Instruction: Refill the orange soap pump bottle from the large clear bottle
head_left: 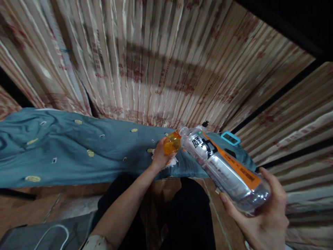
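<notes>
My right hand (pixel 262 211) grips the base of a clear plastic bottle (pixel 223 166) with an orange and white label, tilted so its neck points up and left. My left hand (pixel 160 156) holds the orange cap (pixel 172 142) right at the bottle's open mouth, along with a bit of white tissue under the palm. Both hands hover above the edge of a teal bedsheet (pixel 78 149) with small yellow and white patterns.
A small teal-framed digital device (pixel 230 138) lies on the sheet behind the bottle. Striped beige and red curtains (pixel 161 62) hang behind the bed. My dark-trousered legs (pixel 187 215) are below, over a brown tiled floor. A grey object with a white cable (pixel 47 236) sits bottom left.
</notes>
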A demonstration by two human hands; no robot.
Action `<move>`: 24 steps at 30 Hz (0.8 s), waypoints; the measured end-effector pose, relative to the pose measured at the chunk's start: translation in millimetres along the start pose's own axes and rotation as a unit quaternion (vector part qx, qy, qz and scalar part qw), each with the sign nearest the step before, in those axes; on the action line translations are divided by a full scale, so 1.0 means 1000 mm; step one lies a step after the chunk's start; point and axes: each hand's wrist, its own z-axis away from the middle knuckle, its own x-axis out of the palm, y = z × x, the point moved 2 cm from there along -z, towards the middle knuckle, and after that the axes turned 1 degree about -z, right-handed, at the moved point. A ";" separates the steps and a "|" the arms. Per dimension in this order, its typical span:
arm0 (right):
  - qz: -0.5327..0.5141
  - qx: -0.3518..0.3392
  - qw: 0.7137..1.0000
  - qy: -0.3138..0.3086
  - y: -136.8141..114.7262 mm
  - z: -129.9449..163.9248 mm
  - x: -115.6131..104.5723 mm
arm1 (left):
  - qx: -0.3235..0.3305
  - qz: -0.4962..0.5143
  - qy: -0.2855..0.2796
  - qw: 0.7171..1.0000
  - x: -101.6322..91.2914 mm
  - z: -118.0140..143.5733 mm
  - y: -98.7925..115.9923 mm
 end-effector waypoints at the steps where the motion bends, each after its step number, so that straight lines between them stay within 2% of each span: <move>1: 0.001 0.000 1.000 0.000 0.001 0.000 0.000 | -0.001 -0.001 -0.001 1.000 -0.001 0.000 0.001; 9: 0.011 -0.036 0.999 -0.004 0.006 -0.002 -0.002 | -0.015 -0.008 -0.010 1.000 -0.003 0.001 0.014; 24: -0.054 0.068 0.996 0.003 0.011 0.003 0.003 | -0.021 0.001 -0.009 1.000 -0.001 0.001 0.009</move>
